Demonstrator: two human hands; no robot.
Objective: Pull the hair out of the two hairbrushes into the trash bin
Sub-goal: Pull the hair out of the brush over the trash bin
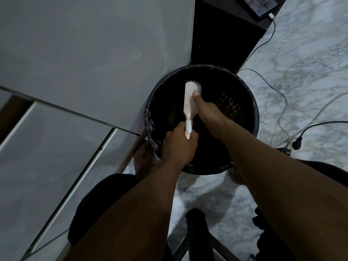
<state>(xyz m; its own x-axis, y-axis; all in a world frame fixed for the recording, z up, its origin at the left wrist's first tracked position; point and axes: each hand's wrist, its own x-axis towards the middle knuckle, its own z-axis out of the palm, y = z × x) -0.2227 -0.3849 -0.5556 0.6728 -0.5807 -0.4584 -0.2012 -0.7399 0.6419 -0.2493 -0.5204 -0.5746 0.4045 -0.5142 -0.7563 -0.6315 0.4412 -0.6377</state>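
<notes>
Over the round black trash bin (pixel 252 117), the left hand (pixel 178 146) grips the white plastic hairbrush (pixel 189 102) handle; the right hand (pixel 207 110) pinches its bristles.

Head view, steeply downward, close

Floor: pale marble (pixel 310 76), grey veining throughout.
Cables: white cable (pixel 282 95) looping across the marble, black cable (pixel 320 124) ending in a plug.
Phone: (pixel 261 5) top right on dark furniture, charger plugged in.
Cabinet: white panels (pixel 84 63), left side.
</notes>
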